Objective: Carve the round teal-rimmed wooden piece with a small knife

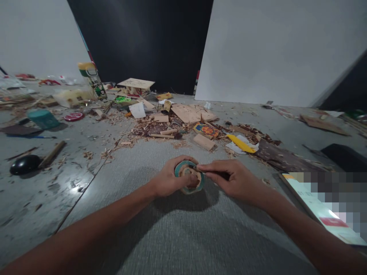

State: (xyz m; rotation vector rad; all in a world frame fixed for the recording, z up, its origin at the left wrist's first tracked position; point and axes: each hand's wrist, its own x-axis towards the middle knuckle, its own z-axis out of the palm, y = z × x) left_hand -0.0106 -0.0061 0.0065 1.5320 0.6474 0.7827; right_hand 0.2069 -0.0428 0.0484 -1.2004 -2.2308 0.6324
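My left hand (168,178) is wrapped around a small round teal-rimmed container (189,178) with light brown wood showing inside, held just above the grey mat (177,236). My right hand (229,178) pinches a thin dark tool (213,173) whose tip reaches into the container's opening. Both hands meet at the middle of the view, fingers closed.
Wood shavings, plywood pieces (190,112) and a small wooden model (136,86) litter the far floor. A yellow item (241,144), a teal cup (43,118), a black round object with wooden handle (25,164), a tall can (91,80) and a printed sheet (321,208) lie around.
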